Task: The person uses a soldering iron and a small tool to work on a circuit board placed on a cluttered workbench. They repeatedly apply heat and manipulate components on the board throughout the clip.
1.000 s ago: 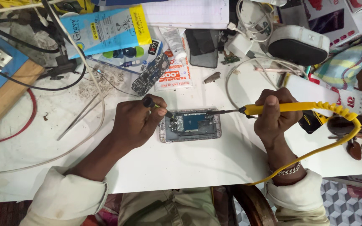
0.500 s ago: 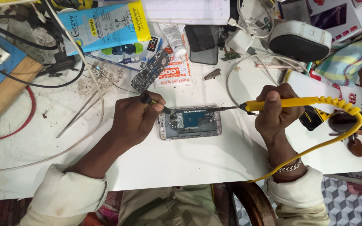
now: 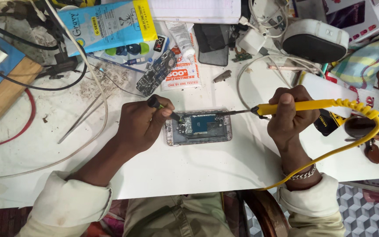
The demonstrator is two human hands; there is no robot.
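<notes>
Here the yellow soldering iron (image 3: 303, 105) lies crosswise — tip leftward over the opened phone (image 3: 200, 127)

Single view, head-worn: you look steeply down, close, onto the white table (image 3: 189, 175), facing its far cluttered edge; your lap fills the bottom. No second view shares it.

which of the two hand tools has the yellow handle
The soldering iron in the right hand. Its handle and coiled cord are yellow, while the small screwdriver in the left hand has a dark handle.
</notes>
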